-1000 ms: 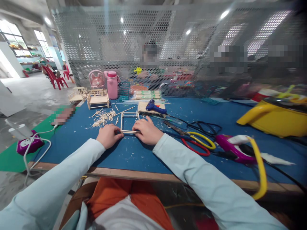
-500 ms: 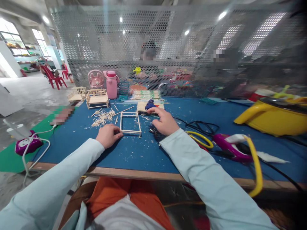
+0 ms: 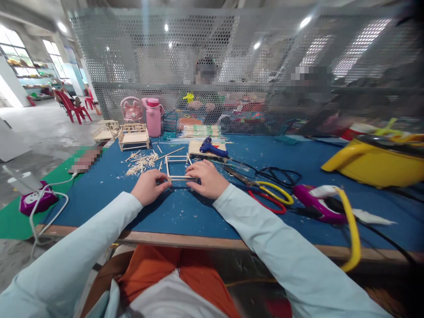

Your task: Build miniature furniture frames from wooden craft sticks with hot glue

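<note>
Between my hands a small open frame of thin wooden sticks (image 3: 178,178) stands on the blue table mat. My left hand (image 3: 150,186) pinches its near left corner between thumb and fingers. At the near right corner, my right hand (image 3: 207,179) has its thumb and fingers closed on the frame, hiding that corner. Just behind the right hand a blue hot glue gun (image 3: 212,148) rests on a flat wooden stick piece (image 3: 194,147). To the left of the frame lies a heap of short cut sticks (image 3: 142,163).
Scissors (image 3: 273,191) with red and yellow handles lie right of my right hand, among black cables. Farther right are a purple power strip (image 3: 319,205) and a yellow container (image 3: 374,163). Finished-looking miniature stick furniture (image 3: 134,137) and a pink flask (image 3: 153,118) stand at the back left.
My right hand has come away from the glue gun, moving left and nearer, and now grips the frame's right corner. The glue gun and scissors are uncovered. My left hand stays at its corner.
</note>
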Tool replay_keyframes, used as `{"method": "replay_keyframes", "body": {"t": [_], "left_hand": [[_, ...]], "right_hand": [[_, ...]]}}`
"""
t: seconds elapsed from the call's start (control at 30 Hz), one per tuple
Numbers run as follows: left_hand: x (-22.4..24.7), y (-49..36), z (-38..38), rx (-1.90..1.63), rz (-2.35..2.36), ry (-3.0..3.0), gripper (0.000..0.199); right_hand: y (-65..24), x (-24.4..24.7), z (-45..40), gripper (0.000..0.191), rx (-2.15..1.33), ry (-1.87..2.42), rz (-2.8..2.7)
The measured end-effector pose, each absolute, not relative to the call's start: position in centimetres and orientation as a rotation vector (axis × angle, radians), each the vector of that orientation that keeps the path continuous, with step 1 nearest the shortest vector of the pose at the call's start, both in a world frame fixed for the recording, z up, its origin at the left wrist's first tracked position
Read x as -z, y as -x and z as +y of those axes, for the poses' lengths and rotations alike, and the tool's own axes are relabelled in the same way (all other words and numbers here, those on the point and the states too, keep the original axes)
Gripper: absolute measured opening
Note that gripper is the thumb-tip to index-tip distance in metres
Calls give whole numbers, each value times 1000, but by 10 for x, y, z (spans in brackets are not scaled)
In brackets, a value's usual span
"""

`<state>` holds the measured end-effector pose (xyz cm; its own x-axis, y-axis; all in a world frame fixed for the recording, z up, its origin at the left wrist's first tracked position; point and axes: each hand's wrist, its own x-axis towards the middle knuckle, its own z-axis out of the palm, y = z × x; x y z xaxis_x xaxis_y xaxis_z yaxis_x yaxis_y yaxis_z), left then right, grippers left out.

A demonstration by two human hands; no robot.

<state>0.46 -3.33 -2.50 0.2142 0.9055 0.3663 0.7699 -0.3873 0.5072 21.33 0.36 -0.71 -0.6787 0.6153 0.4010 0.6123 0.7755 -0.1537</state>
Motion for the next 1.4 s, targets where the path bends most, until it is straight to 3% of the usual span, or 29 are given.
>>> {"method": "replay_keyframes", "body": {"t": [0.27,0.8,0.83,0.93,1.0,1.07,1.13,1.23,1.4], "left_hand": [[23,-7,-36,-1145,1279,-1956,20],[21,-7,-36,-926,1482,-2173,21],[21,-5,-36,-892,1517,-2202,21],[19,7,-38,-742,1616,-2299,21],[18,20,-45,-659,1664,-2362,21],[16,36,-57,-614,1707,-2392,21],[12,49,-75,-614,1728,-2399,21],[-1,52,-105,-855,1822,-2422,23],[-19,8,-147,-977,1396,-2703,18]], "right_hand": [[-222,5,12,15,-61,831,-2454],[-218,11,11,9,-25,904,-2511],[-218,11,11,14,-27,899,-2535],[-227,4,8,60,-49,830,-2589],[-240,-4,2,77,-66,812,-2572],[-257,-14,-8,70,-59,872,-2503],[-271,-21,-23,50,-25,980,-2399],[-272,-23,-57,27,17,1078,-2259],[-225,-8,-118,37,43,886,-2325]]}}
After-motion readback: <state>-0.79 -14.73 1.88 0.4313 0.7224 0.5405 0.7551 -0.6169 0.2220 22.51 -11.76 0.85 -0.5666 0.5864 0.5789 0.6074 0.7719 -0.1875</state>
